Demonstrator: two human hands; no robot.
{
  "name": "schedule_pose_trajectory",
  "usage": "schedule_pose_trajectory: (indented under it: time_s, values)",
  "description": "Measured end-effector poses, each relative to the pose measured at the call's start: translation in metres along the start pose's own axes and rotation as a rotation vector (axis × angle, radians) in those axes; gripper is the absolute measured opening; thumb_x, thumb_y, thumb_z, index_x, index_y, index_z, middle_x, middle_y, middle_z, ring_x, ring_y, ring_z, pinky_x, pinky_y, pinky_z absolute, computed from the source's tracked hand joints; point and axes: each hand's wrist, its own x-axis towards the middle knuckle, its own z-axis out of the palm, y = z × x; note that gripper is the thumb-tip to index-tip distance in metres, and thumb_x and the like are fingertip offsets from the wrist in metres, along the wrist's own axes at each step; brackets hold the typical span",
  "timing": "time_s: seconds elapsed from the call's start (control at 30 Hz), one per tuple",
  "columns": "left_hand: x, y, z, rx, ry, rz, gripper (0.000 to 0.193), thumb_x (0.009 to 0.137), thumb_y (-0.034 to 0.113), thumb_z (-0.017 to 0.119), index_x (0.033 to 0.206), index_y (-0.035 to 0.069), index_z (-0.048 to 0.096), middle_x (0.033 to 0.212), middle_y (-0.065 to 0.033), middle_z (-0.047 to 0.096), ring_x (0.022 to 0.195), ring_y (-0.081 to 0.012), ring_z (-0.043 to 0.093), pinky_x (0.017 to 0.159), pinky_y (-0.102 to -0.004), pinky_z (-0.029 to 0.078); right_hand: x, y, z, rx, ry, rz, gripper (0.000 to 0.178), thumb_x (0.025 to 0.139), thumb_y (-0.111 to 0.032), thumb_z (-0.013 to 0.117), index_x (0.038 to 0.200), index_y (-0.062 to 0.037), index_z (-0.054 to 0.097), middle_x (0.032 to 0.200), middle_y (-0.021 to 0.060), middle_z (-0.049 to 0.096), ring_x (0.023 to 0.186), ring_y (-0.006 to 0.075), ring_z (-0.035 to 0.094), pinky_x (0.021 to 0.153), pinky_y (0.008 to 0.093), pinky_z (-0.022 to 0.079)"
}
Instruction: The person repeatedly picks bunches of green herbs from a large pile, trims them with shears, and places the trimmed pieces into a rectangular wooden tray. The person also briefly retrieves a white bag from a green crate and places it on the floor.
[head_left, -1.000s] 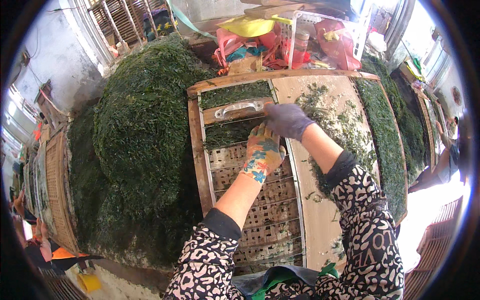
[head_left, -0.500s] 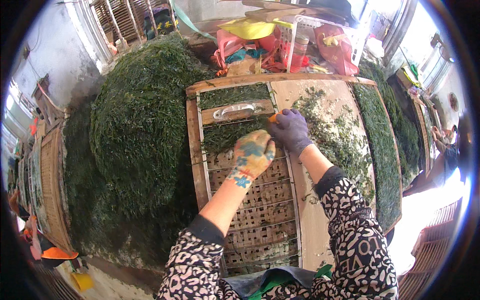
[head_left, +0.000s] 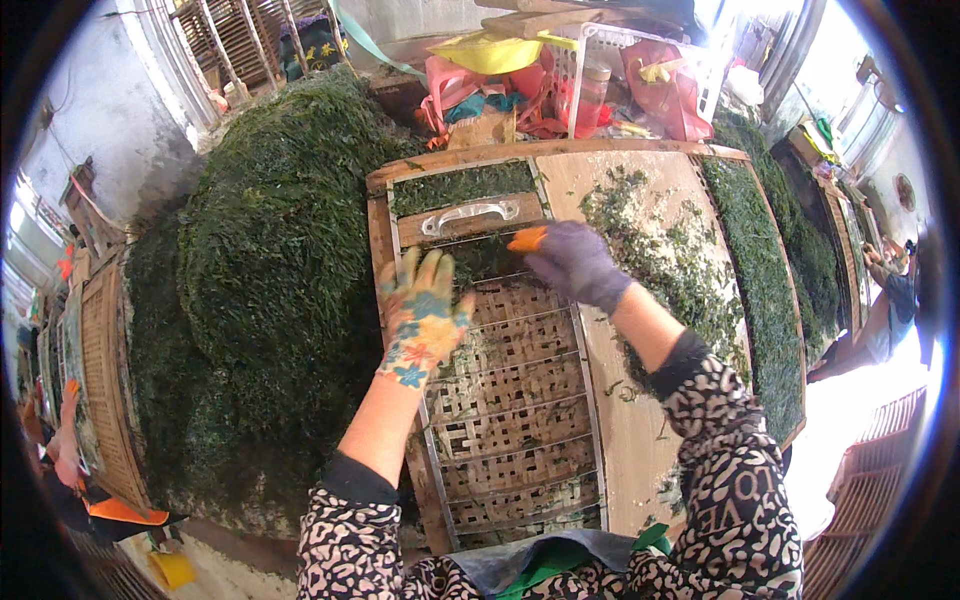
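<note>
My left hand [head_left: 425,308], in a flower-patterned glove, is spread open at the left side of a thin metal frame [head_left: 590,420], its fingertips by the dark green seaweed. My right hand [head_left: 580,265], in a purple glove, is closed beside a small orange piece [head_left: 527,239]; whether that is a held thing or part of the glove is hard to tell. A band of seaweed [head_left: 480,258] lies in the frame below a wooden block [head_left: 475,218] with a clear curved handle. Under the frame shows a woven bamboo mat [head_left: 510,400].
A big heap of seaweed [head_left: 280,230] rises on my left. To the right, a board [head_left: 560,180] carries loose seaweed scraps [head_left: 665,250], and a strip of seaweed [head_left: 755,270] runs beyond. At the back stand a white plastic basket [head_left: 575,85] and a yellow basin [head_left: 490,52].
My left hand has moved left, away from my right hand, and its fingers have spread. My right hand has shifted little. The seaweed band now lies more evenly below the wooden block.
</note>
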Motion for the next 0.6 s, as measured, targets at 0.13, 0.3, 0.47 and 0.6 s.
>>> schedule_pose_trajectory:
  time_s: [0.13, 0.3, 0.47, 0.6]
  values:
    - [-0.016, -0.011, 0.005, -0.001, 0.012, -0.037, 0.068, 0.088, 0.039, 0.065, 0.146, 0.007, 0.049, 0.146, -0.0112, 0.052, 0.145, -0.0333, 0.034, 0.119, -0.054, 0.02, -0.017, 0.024, -0.021, -0.3, -0.409, 0.257, 0.047, 0.077, -0.03, 0.077, 0.122, -0.0244, 0.066, 0.102, 0.0077, 0.068, 0.095, 0.0323, 0.065, 0.082, 0.0452, 0.053]
    - [-0.02, -0.011, 0.02, 0.037, 0.132, -0.191, 0.063, 0.092, 0.033, 0.058, 0.149, 0.01, 0.044, 0.152, -0.011, 0.045, 0.146, -0.0354, 0.032, 0.119, -0.054, 0.019, -0.002, 0.012, 0.034, -0.071, -0.2, 0.151, 0.028, 0.081, -0.034, 0.076, 0.1, -0.0145, 0.071, 0.09, 0.0104, 0.067, 0.087, 0.034, 0.066, 0.077, 0.0448, 0.054]
    - [-0.024, -0.015, 0.023, 0.012, 0.254, -0.266, 0.054, 0.091, 0.021, 0.059, 0.142, 0.011, 0.05, 0.148, -0.0091, 0.048, 0.141, -0.0343, 0.039, 0.115, -0.0521, 0.026, 0.016, -0.016, 0.038, -0.025, -0.176, 0.429, 0.019, 0.085, -0.031, 0.071, 0.095, -0.0147, 0.075, 0.087, 0.0125, 0.07, 0.086, 0.0353, 0.068, 0.077, 0.0424, 0.055]
    - [-0.026, -0.016, 0.025, -0.014, 0.298, -0.283, 0.048, 0.091, 0.018, 0.059, 0.138, 0.011, 0.055, 0.144, -0.0088, 0.053, 0.139, -0.0325, 0.041, 0.114, -0.0515, 0.029, 0.026, -0.028, 0.027, 0.025, -0.251, 0.18, 0.035, 0.083, -0.024, 0.071, 0.118, -0.016, 0.07, 0.101, 0.0098, 0.069, 0.097, 0.0317, 0.068, 0.085, 0.0447, 0.055]
